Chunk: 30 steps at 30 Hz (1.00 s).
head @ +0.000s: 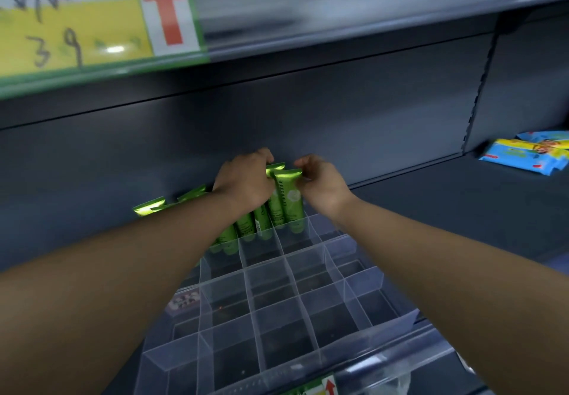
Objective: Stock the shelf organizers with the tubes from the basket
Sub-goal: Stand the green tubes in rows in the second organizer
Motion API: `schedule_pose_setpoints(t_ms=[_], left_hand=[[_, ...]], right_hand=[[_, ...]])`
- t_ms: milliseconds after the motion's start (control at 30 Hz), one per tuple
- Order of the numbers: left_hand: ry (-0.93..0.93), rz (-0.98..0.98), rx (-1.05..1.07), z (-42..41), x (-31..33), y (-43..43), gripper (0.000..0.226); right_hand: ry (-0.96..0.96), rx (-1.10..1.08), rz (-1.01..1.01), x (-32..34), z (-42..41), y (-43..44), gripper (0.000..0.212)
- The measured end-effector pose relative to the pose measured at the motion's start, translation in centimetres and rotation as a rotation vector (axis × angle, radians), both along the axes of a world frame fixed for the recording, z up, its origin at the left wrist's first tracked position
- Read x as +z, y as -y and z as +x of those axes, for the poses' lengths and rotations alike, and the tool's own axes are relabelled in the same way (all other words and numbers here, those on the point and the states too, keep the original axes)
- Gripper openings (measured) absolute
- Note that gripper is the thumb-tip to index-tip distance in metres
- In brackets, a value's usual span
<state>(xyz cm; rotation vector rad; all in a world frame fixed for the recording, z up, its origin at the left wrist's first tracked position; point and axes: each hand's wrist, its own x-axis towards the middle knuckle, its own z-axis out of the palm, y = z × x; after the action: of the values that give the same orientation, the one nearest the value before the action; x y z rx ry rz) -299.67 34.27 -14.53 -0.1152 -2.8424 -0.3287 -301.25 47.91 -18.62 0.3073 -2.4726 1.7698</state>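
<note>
Glossy green plastic tubes (261, 222) stand crimped end up in the back row of a shelf organizer, directly under a person's two hands, which meet over the right end of the row.

A dark grey metal shelf (462, 210) with a matching flat back panel fills the scene. On it sits a clear, hard plastic organizer (363, 274), a grid of thin upright dividers forming square cells. It runs from the near edge of the shelf back toward the panel. Two bare forearms reach over the grid from the bottom corners.

Above, a blurred yellow and green paper price label (77, 31) with handwritten figures hangs on the upper shelf edge, with a red arrow (164, 7) on white beside it. At far right, well apart from the organizer, soft blue and yellow packets (526, 154) lie flat on the shelf.

The left hand (243, 182) is knuckles up. Its fingers are curled over the flattened tops of several tubes, gripping them as a bunch. The right hand (320, 185), just beside it, pinches the crimped edge of the rightmost tube (289, 204) between thumb and fingers. That tube is upright with its cap end down in a back cell, and pale lettering and a round white emblem show on its face. More green tubes (151, 205) lean left of the left forearm, their foil-like ends catching the light.

A small, blurred printed card (184, 299) lies at the organizer's left side.
</note>
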Motion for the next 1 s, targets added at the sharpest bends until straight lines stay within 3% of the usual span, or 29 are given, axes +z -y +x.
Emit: schedule_pose_setpoints(t_ms=[100, 200, 367, 633, 1000], left_hand=[[-0.053, -0.113, 0.0, 1.0, 0.8, -0.2, 0.047], [-0.077, -0.203, 0.004, 2.0, 1.5, -0.3, 0.045], [-0.079, -0.316, 0.002, 4.1, 2.4, -0.4, 0.051], [-0.078, -0.435, -0.01, 8.7, 2.8, 0.0, 0.054], [-0.028, -0.43, 0.058, 17.0, 3.6, 1.9, 0.073]], right_hand=[[-0.054, 0.014, 0.143, 0.9, 0.9, 0.0, 0.045], [-0.18, -0.007, 0.434, 1.6, 2.0, 0.1, 0.055], [-0.214, -0.058, 0.737, 2.7, 4.2, 0.2, 0.063], [-0.214, -0.061, 0.878, 4.5, 7.8, 0.4, 0.064], [-0.29, -0.039, 0.909, 6.2, 15.7, 1.5, 0.072]])
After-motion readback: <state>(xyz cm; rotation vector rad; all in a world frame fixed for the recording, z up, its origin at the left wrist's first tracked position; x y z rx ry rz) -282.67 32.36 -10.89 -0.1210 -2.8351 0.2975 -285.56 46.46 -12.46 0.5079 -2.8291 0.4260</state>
